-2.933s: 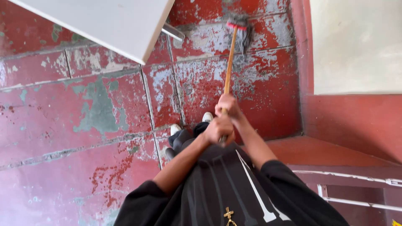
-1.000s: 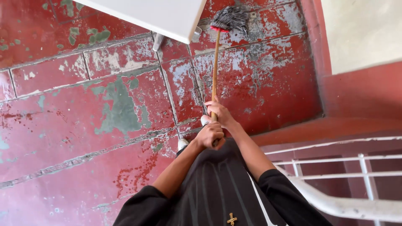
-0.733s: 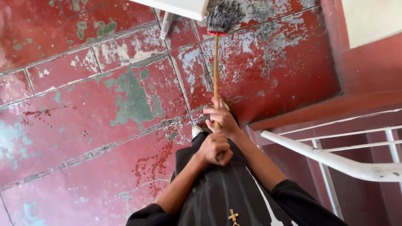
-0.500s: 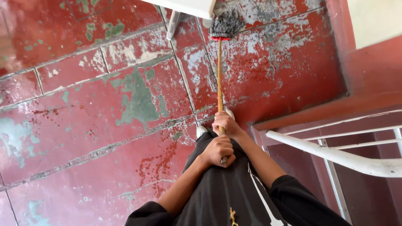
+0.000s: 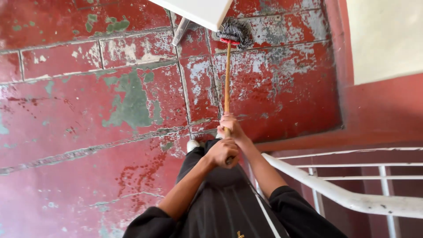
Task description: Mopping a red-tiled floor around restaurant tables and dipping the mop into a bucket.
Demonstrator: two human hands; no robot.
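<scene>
Swung a little since half a second ago: white railing point(image 5: 352, 198) now reaching further across the lower right, mop head point(image 5: 235, 33) sitting slightly lower and more central under the white table point(image 5: 198, 9) corner.

Below everything, a red floor point(image 5: 88, 110), paint flaked to grey and green patches, crossed by joint lines. At the right, a red ledge under a pale wall point(image 5: 387, 35). Top centre, only a corner of the table in view, the rest cut off by the frame edge, with one grey leg point(image 5: 180, 31) slanting beneath it.

Running from the hands straight up to the table corner, a wooden mop handle point(image 5: 227, 79); grey strands of the mop head pressed to the floor well ahead of the hands, partly tucked under the table edge.

Right hand point(image 5: 231, 128) higher on the handle, left hand point(image 5: 222, 152) just below it, both closed tight around the wood, nearly touching. Handle end hidden inside the left fist. Black sleeves and dark clothing filling the bottom; white shoe tip point(image 5: 192, 144) barely showing.
</scene>
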